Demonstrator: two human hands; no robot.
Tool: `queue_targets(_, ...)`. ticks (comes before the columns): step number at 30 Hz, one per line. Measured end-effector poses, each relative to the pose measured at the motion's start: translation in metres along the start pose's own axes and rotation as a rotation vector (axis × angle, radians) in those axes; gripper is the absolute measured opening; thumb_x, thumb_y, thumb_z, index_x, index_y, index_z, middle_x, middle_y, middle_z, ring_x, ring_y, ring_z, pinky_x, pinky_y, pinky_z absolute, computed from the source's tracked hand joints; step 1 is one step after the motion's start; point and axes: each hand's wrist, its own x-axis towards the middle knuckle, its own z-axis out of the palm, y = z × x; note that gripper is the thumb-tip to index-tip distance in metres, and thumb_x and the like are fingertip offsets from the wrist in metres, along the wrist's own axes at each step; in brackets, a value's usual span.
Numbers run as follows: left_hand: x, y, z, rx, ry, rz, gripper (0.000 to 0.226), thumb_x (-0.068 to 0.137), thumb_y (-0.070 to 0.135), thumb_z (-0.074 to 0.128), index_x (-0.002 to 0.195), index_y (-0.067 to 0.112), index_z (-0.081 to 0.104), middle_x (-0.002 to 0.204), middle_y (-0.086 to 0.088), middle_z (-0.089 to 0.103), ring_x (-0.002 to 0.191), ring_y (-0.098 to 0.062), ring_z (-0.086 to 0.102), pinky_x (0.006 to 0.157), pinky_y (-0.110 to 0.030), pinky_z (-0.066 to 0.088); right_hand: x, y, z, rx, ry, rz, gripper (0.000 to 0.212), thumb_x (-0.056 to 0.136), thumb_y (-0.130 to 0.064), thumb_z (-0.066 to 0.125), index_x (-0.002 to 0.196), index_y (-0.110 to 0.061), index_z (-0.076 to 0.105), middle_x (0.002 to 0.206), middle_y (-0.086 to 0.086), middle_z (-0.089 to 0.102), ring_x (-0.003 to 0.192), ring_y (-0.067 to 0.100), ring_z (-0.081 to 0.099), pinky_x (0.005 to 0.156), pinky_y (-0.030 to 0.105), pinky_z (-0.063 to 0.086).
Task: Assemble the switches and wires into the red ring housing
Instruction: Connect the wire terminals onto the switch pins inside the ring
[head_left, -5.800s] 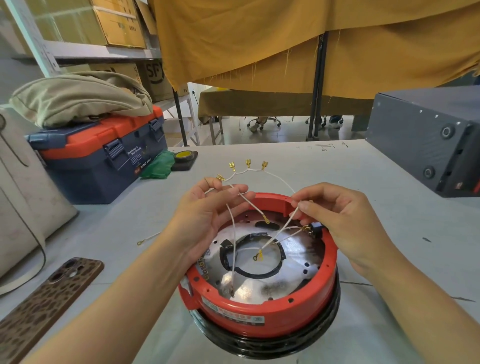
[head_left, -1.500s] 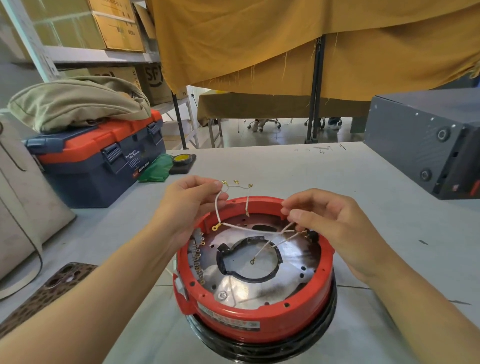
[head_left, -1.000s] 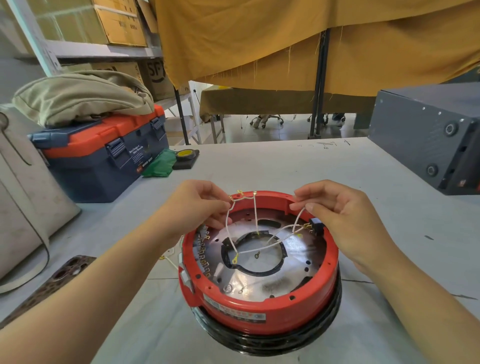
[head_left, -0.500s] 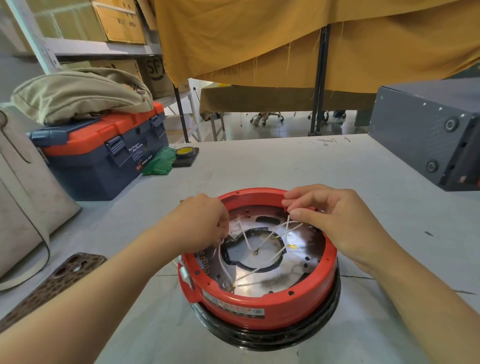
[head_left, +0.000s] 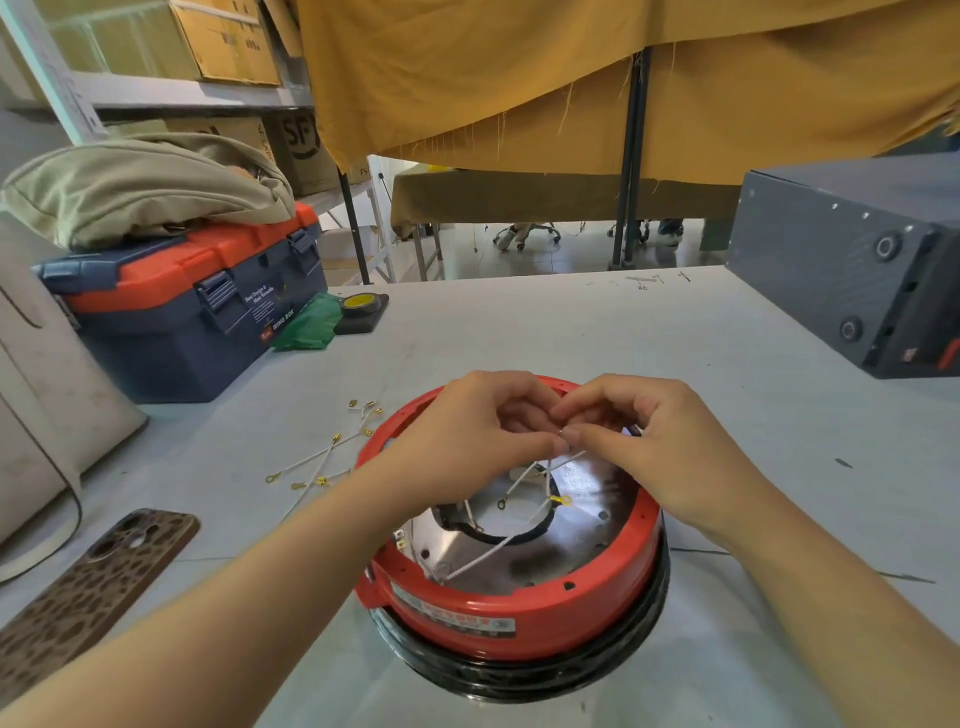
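- Head view: the red housing (head_left: 511, 603) sits on the counter (head_left: 545, 332), on a black base (head_left: 519, 675), with its shiny plate (head_left: 571, 535) facing up.
- The left hand (head_left: 467, 431) and right hand (head_left: 660, 441) meet over the far rim, fingertips touching. Both grips are closed to a pinch on the upper end of thin white wires (head_left: 524, 478) that trail down into the housing.
- What exactly sits between the fingertips is hidden; no switch can be made out.
- Ring terminals (head_left: 560, 500) hang loose over the centre hole.
- A spare bundle of wires (head_left: 332, 457) lies on the counter just left of the housing.
- Risks, as I judge them: pulling on the pinched end could drag the seated leads out; the loose terminals may snag on the hole's edge; thin strands can cross and end up on the wrong post.
- A forearm sweeping left could knock the spare bundle or the phone (head_left: 88, 587).
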Motion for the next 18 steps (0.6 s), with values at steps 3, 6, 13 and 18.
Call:
queue_targets(3, 0.002, -0.003, 0.004, 0.0, 0.032, -0.005, 0.016, 0.079, 0.005, 0.071, 0.092, 0.014, 0.067, 0.078, -0.006, 0.073, 0.075, -0.017, 0.07, 0.083, -0.038, 0.056, 0.001, 0.001, -0.001, 0.023, 0.012, 0.0, 0.017, 0.079, -0.003, 0.07, 0.083, -0.019, 0.069, 0.075, 0.002, 0.072, 0.076, 0.02, 0.069, 0.078, 0.03, 0.052)
queue_targets(6, 0.001, -0.004, 0.005, -0.007, 0.061, -0.008, 0.011, 0.079, 0.003, 0.071, 0.088, 0.007, 0.067, 0.077, -0.012, 0.072, 0.072, -0.02, 0.07, 0.082, -0.044, 0.055, 0.001, 0.002, -0.003, 0.017, 0.05, 0.017, 0.015, 0.083, -0.005, 0.066, 0.081, -0.02, 0.068, 0.073, 0.001, 0.072, 0.074, 0.016, 0.069, 0.077, 0.028, 0.052)
queue_targets(13, 0.0, -0.005, 0.008, 0.052, 0.054, -0.005, 0.003, 0.084, 0.011, 0.068, 0.083, 0.011, 0.071, 0.074, -0.01, 0.073, 0.072, -0.02, 0.07, 0.079, -0.035, 0.057, 0.007, 0.017, -0.005, -0.023, 0.215, 0.199, 0.019, 0.089, -0.022, 0.061, 0.104, -0.032, 0.066, 0.107, -0.011, 0.065, 0.101, 0.011, 0.06, 0.09, 0.032, 0.048)
queue_targets(18, 0.003, -0.003, 0.009, 0.175, 0.023, 0.015, 0.006, 0.084, 0.013, 0.068, 0.08, 0.015, 0.072, 0.061, 0.008, 0.068, 0.053, 0.001, 0.061, 0.055, -0.011, 0.046, 0.009, 0.025, 0.002, 0.121, 0.106, 0.366, 0.038, 0.093, -0.013, 0.054, 0.13, -0.021, 0.054, 0.13, -0.008, 0.057, 0.118, 0.008, 0.053, 0.106, 0.03, 0.038)
